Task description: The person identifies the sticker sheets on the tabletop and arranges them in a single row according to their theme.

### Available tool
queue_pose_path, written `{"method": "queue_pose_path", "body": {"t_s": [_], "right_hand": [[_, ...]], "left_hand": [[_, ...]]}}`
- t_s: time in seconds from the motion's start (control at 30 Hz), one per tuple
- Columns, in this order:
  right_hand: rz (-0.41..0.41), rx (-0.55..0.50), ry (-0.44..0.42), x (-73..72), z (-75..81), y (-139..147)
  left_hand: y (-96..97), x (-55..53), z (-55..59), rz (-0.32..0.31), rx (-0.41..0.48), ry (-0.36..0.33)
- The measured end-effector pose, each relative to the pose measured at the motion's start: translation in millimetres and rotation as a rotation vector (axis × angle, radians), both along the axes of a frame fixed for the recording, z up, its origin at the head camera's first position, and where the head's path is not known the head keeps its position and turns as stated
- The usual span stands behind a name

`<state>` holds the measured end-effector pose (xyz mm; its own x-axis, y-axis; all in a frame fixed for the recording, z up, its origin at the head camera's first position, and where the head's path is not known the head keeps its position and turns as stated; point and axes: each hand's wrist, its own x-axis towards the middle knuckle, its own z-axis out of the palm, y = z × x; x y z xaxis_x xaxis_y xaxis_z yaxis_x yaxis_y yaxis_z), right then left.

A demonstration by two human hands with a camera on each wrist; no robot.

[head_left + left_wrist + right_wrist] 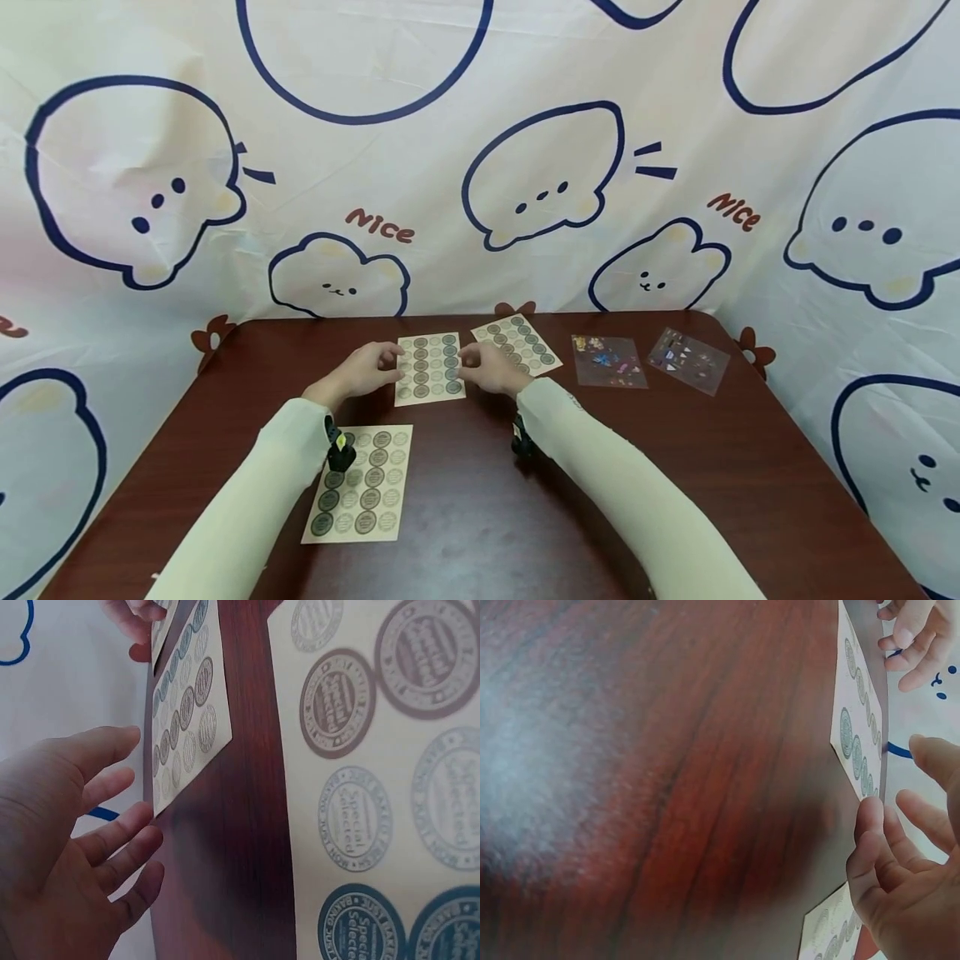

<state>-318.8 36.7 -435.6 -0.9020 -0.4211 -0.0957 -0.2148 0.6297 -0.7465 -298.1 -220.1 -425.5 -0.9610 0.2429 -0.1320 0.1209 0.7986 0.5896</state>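
Observation:
A cream sheet of round stickers [430, 369] lies at the back middle of the table, between my two hands. Beside its left edge is my left hand [363, 369]; the left wrist view shows relaxed, spread fingers with nothing pinched. At the right edge sits my right hand [491, 368], its fingers bent loosely and the thumb held apart in the right wrist view. Fingertips there meet or nearly meet the sheet; I cannot tell which. A second sticker sheet [363, 492] lies closer, partly under my left wrist. Another sheet [525, 340] is partly hidden behind my right hand.
Two transparent sheets with small colourful stickers, one [611, 362] left of the other [688, 361], lie at the back right. The dark brown table [480, 500] ends at a white cloth [540, 275] printed with cartoon outlines. A black camera is strapped to each wrist.

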Motion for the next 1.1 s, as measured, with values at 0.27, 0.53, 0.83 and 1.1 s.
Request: {"method": "queue_pose_path", "body": {"t_s": [0.27,0.53,0.83,1.1], "right_hand": [[0.014,0.036,-0.042,-2.2,3.2,-3],[0.034,0.077,-0.032,-6.3,-5.1,-2],[0.057,0.113,-0.032,-8.4,-9.0,-5],[0.056,0.141,-0.017,-11.1,-9.0,-5]], "left_hand": [[-3.1,-4.1,-5.6,-0.001,0.002,-0.061],[0.4,-6.3,-7.9,-0.036,0.016,-0.115],[-4.3,-5.2,-14.7,-0.040,0.033,-0.128],[-5.0,-6.1,-18.8,0.015,0.013,-0.143]]}}
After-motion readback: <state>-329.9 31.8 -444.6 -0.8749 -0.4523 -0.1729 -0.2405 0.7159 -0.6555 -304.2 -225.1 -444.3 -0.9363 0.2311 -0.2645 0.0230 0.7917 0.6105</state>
